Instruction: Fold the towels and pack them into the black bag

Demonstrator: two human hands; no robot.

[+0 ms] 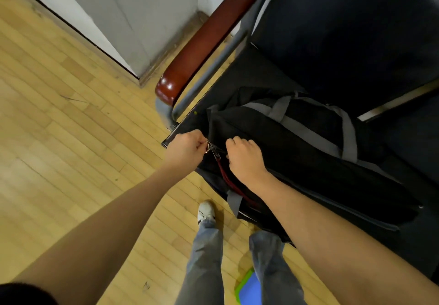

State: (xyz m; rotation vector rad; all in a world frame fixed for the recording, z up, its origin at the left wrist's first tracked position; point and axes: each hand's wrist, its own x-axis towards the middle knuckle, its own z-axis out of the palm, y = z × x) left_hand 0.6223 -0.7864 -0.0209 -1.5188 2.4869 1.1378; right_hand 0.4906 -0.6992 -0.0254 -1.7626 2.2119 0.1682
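Observation:
A black bag with grey straps lies on the dark seat of a chair. My left hand pinches the metal ring at the bag's near-left end. My right hand grips the bag's fabric just right of the zip, fingers curled into the cloth. A zip pull hangs beside the ring, and a strip of dark red shows in the narrow zip opening below it. No towel is plainly visible.
The chair has a red-brown padded armrest on a grey metal frame at its left. A white wall corner stands behind it. Wooden floor spreads to the left. My legs and one white shoe are below, beside a green-edged blue object.

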